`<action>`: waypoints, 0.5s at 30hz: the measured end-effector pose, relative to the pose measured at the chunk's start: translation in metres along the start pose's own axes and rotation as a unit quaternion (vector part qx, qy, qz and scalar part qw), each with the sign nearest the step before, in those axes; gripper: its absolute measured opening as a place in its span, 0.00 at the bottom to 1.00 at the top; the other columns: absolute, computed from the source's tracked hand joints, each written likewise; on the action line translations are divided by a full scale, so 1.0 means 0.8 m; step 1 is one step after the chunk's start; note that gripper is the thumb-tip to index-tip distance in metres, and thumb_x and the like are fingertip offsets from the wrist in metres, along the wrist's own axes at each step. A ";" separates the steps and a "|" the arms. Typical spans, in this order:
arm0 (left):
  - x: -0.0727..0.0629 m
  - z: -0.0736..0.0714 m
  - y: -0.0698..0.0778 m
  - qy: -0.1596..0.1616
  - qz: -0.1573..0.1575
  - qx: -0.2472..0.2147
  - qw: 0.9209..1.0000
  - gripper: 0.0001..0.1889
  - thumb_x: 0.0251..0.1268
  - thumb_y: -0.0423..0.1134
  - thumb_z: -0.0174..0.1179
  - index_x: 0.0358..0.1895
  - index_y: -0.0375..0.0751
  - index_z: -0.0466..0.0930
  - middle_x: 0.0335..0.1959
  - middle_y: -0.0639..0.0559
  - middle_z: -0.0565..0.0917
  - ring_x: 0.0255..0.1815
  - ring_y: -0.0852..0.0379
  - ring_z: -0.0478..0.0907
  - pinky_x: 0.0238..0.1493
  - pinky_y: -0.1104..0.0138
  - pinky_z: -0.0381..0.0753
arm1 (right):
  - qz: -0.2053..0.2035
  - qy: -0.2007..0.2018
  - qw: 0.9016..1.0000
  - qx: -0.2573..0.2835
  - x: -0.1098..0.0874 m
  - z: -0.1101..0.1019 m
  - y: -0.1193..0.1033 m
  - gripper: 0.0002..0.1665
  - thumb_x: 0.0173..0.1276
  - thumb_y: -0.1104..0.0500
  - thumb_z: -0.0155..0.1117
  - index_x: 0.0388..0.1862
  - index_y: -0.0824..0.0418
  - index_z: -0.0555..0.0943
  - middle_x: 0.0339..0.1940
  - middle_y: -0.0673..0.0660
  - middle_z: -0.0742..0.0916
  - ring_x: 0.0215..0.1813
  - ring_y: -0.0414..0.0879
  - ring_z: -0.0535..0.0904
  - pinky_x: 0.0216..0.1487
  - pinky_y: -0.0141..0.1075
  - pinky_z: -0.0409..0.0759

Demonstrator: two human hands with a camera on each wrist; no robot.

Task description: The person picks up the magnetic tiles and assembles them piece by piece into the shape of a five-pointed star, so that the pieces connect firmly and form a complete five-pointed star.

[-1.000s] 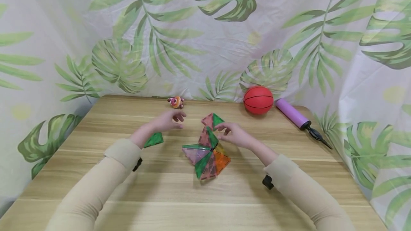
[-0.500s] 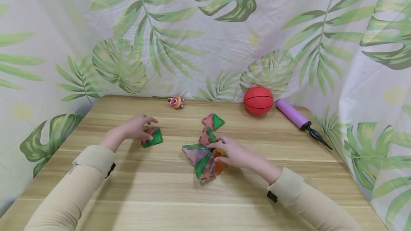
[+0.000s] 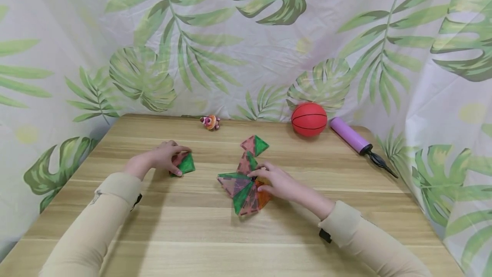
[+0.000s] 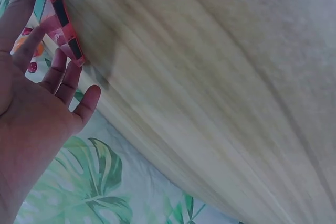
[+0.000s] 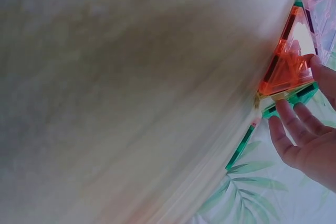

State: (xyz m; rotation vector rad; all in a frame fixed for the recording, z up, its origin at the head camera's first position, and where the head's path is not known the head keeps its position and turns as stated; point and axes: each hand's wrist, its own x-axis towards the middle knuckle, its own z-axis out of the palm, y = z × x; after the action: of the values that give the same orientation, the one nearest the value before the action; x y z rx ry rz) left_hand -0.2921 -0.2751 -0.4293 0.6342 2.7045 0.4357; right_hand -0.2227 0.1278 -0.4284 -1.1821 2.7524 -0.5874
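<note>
Between the thumb and fingers of my left hand [image 3: 163, 157] is a flat pair of magnetic tiles [image 3: 187, 164], one red and one green, on the left of the table. The left wrist view shows the pair's red edge [image 4: 69, 30] by the fingertips. At mid-table my right hand [image 3: 282, 184] holds the near-right side of a raised cluster of triangular magnetic tiles [image 3: 241, 199] in green, pink, purple, orange and yellow. In the right wrist view its thumb touches an orange tile [image 5: 286, 69]; the other fingers lie by a green tile [image 5: 303, 94].
Behind the cluster lies a red and green tile pair [image 3: 261, 145]. A small figurine [image 3: 210, 122] stands at the back edge. A red ball [image 3: 309, 119] and a purple hand pump [image 3: 350, 137] are at the back right. A leaf-patterned cloth [image 3: 246, 54] hangs behind the table [image 3: 200, 238].
My left hand has moved left from beside the cluster and taken hold of the red and green pair. My right hand has come down and nearer onto the cluster's right side.
</note>
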 end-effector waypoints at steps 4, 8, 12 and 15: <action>0.003 0.000 -0.001 -0.007 -0.002 -0.001 1.000 0.44 0.43 0.57 0.72 0.66 0.46 0.66 0.59 0.32 0.65 0.58 0.35 0.62 0.54 0.39 0.65 | -0.010 -0.004 1.000 0.001 0.001 -0.001 0.005 0.25 0.63 0.58 0.67 0.60 0.48 0.77 0.60 0.57 0.73 0.53 0.46 0.76 0.52 0.40 0.78; 0.003 -0.001 0.000 -0.011 -0.008 -0.010 1.000 0.43 0.43 0.56 0.73 0.64 0.45 0.66 0.58 0.34 0.66 0.58 0.36 0.62 0.54 0.39 0.66 | -0.032 -0.008 0.999 0.007 0.002 -0.003 0.011 0.25 0.63 0.60 0.66 0.60 0.49 0.77 0.60 0.57 0.74 0.55 0.46 0.75 0.54 0.40 0.77; 0.005 -0.001 0.000 -0.004 -0.004 -0.030 1.000 0.42 0.42 0.52 0.75 0.62 0.42 0.67 0.55 0.36 0.70 0.56 0.38 0.65 0.54 0.43 0.68 | -0.053 -0.017 0.998 0.017 0.003 -0.005 0.017 0.25 0.63 0.60 0.66 0.60 0.49 0.77 0.61 0.58 0.73 0.59 0.48 0.73 0.57 0.42 0.76; 0.008 0.000 -0.002 0.002 0.004 -0.079 0.997 0.37 0.46 0.44 0.74 0.59 0.38 0.66 0.50 0.38 0.72 0.48 0.45 0.70 0.47 0.51 0.75 | -0.065 -0.024 0.997 0.024 0.004 -0.007 0.020 0.25 0.64 0.61 0.65 0.60 0.49 0.77 0.61 0.57 0.73 0.60 0.48 0.71 0.58 0.43 0.75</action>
State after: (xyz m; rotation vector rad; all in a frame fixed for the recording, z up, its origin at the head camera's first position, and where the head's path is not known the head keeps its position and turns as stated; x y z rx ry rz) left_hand -0.2979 -0.2732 -0.4313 0.5997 2.6385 0.6460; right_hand -0.2372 0.1373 -0.4289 -1.3536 2.6210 -0.6262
